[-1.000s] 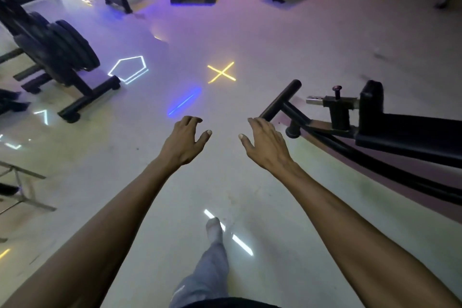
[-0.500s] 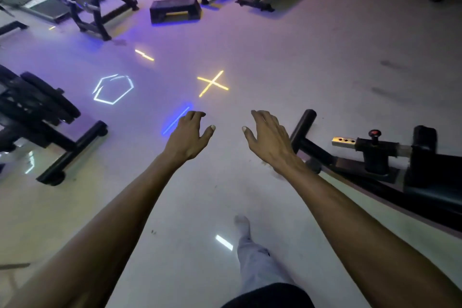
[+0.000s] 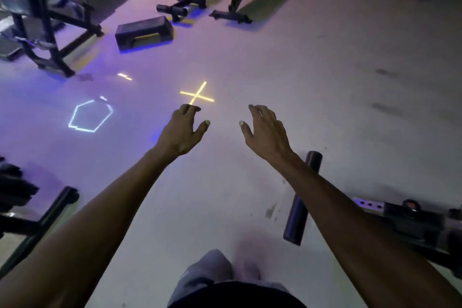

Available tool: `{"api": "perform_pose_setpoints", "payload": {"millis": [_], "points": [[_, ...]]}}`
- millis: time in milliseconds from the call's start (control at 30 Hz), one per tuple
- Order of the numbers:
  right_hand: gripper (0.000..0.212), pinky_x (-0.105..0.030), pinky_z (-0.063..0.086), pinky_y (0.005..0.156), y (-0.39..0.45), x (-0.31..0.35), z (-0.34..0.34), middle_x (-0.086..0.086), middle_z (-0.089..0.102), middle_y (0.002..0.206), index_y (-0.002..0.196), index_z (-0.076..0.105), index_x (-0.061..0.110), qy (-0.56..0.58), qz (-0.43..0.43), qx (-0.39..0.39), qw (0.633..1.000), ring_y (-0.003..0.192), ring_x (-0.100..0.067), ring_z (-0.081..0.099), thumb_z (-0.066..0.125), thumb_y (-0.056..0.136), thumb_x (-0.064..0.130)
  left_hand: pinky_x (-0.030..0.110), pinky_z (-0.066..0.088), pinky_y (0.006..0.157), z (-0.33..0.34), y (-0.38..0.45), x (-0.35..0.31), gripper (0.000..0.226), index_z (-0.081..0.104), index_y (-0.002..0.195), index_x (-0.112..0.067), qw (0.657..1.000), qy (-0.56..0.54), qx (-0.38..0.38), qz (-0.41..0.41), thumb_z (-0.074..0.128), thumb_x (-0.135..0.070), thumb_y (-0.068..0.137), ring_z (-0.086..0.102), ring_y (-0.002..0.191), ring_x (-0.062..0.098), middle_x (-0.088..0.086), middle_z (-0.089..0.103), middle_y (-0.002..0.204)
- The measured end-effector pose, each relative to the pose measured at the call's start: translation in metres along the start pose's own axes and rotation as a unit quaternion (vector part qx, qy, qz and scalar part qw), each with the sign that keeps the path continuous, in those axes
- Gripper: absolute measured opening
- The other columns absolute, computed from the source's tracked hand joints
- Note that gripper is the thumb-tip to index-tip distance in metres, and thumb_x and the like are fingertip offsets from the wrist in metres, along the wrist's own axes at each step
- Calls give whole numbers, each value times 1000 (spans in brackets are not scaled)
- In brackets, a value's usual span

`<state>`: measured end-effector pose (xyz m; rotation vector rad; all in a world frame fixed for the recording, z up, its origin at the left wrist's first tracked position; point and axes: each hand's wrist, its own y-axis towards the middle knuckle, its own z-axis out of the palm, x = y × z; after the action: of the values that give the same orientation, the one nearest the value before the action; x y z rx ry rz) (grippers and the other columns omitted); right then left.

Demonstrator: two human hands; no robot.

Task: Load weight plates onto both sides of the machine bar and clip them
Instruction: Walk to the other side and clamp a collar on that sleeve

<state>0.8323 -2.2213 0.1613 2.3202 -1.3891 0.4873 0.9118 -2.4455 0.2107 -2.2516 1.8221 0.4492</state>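
Since a second ago the view has swung and travelled forward: the plate rack (image 3: 15, 197) that stood well out to the left of the left hand (image 3: 180, 132) now sits low at the left edge, behind and outside that forearm, and the machine frame (image 3: 412, 220) has dropped back under the right forearm. Both hands are held out ahead, empty, fingers spread and loosely curled; the right hand (image 3: 266, 132) hovers over bare floor (image 3: 325, 70), its wrist just ahead of a black foot tube (image 3: 301, 197) of the frame. No weight plate is clearly in sight; dark shapes on the rack may be plates but are too blurred to tell. The machine's loading bar and any clips are not visible.

By my judgement the person is walking between stations, with a knee (image 3: 207, 270) lifted mid-step. To do this well, step clear of the foot tube, then take a plate with both hands at opposite rims and carry it close to the body.
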Motion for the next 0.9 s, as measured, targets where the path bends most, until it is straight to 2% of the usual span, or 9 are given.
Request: {"api": "perform_pose_setpoints", "payload": {"millis": [200,367,567,700,900], "points": [[56,-48,44,103,147,-65,-1,-9,47,149,149,42,10,-23,49,-37,998,141,-28,39,46,103,41,50,51,98,23,191,0,55,49,145,-12,998,-10,2,58,52,-48,103,46,137,28,3,48,149],[56,-48,47,101,270,-130,-13,-11,47,149,149,42,8,-37,116,-70,990,139,-30,42,46,103,40,47,49,102,48,365,-31,55,49,146,-11,991,-26,28,124,53,-46,104,48,135,30,6,50,148],[58,-47,45,103,408,-223,-53,-9,43,152,152,38,11,-58,200,-95,973,141,-29,40,42,104,43,49,52,95,65,564,-111,56,49,147,-12,976,-28,61,208,54,-46,103,52,130,32,7,49,149],[58,-48,46,102,479,-295,-81,-10,45,151,151,39,10,-65,248,-129,958,140,-30,41,43,104,43,48,50,99,93,679,-170,56,51,145,-9,961,-29,73,266,55,-45,103,53,131,34,10,52,147],[57,-48,46,101,584,-424,-126,-9,45,150,150,40,11,-74,301,-170,935,140,-28,40,44,104,43,49,51,97,148,844,-276,55,49,146,-14,943,-21,83,322,53,-48,103,50,134,31,6,49,149]]}}
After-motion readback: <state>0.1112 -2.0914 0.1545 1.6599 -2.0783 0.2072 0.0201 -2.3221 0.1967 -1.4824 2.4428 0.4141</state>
